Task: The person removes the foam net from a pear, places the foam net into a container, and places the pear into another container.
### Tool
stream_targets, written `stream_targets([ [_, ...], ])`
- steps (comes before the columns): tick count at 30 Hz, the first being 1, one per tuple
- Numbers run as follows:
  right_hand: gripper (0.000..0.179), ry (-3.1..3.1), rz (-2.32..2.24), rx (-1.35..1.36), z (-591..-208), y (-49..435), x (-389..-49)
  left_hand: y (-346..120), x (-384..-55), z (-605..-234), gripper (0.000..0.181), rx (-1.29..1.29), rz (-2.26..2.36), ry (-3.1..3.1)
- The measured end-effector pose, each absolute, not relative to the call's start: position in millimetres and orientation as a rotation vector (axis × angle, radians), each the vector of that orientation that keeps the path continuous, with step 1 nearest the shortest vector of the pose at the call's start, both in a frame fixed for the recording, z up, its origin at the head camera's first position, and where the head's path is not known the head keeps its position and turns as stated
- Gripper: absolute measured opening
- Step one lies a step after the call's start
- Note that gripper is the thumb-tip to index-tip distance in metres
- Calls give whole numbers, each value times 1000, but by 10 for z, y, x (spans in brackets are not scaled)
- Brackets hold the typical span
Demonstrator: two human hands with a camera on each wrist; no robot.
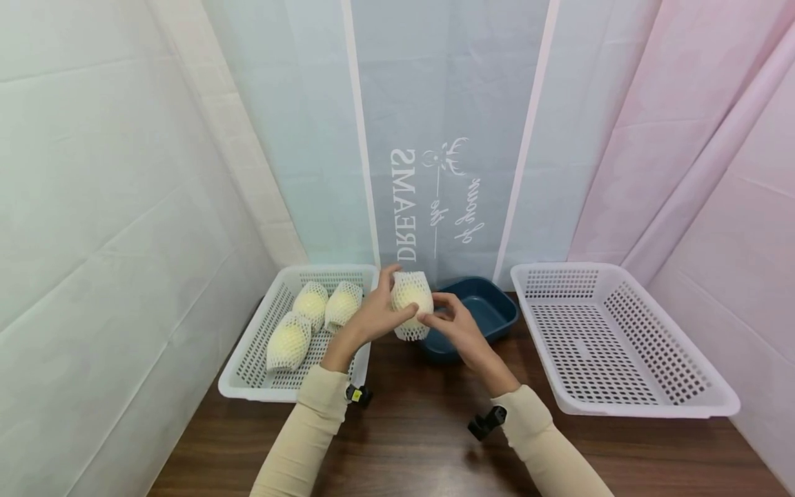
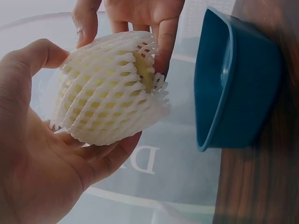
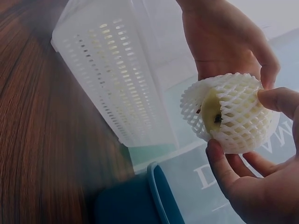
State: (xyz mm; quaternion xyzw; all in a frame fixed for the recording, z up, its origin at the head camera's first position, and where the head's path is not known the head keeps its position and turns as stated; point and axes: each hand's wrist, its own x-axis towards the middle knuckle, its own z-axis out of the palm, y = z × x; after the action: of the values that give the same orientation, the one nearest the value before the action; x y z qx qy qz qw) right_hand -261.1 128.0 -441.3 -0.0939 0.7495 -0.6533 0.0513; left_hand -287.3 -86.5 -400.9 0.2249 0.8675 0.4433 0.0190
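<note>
Both hands hold one pale yellow-green fruit [image 3: 211,112] in a white foam net sleeve [image 1: 411,290], raised above the table. My left hand [image 1: 377,312] curls round it from the left, thumb across its near side. From the right, my right hand [image 1: 461,329] grips the lower part with thumb and fingers. The right wrist view shows a dark spot on the fruit's bare end, framed by the net's open edge. Behind the right hand, partly covered by it, stands a blue basin [image 1: 491,310].
A white perforated basket [image 1: 248,391] on the left holds three netted fruits [image 1: 289,343]. Another white basket [image 1: 646,410], with nothing seen inside, stands on the right. Brown wood-grain table [image 1: 422,442] lies beneath; printed curtains [image 1: 447,83] hang close behind.
</note>
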Motion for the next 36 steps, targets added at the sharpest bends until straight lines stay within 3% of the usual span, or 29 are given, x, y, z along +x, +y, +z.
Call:
stream_targets([
  [9,66,2251,-2019,-327,-4408,1379,-2562,-786,-2861,-4067,93,703,1500,2652],
  [17,63,2248,-2035,-359,-4429,1448,-2551,-746,-2823,-4102,74,743,1569,2631],
  [30,64,2336,-2007,-360,-4419,1519,-2495,-681,-2747,-4172,74,802,1628,2607],
  [36,65,2345,-2006,-370,-4405,1551,-2467,-660,-2721,-4221,83,831,1632,2611],
])
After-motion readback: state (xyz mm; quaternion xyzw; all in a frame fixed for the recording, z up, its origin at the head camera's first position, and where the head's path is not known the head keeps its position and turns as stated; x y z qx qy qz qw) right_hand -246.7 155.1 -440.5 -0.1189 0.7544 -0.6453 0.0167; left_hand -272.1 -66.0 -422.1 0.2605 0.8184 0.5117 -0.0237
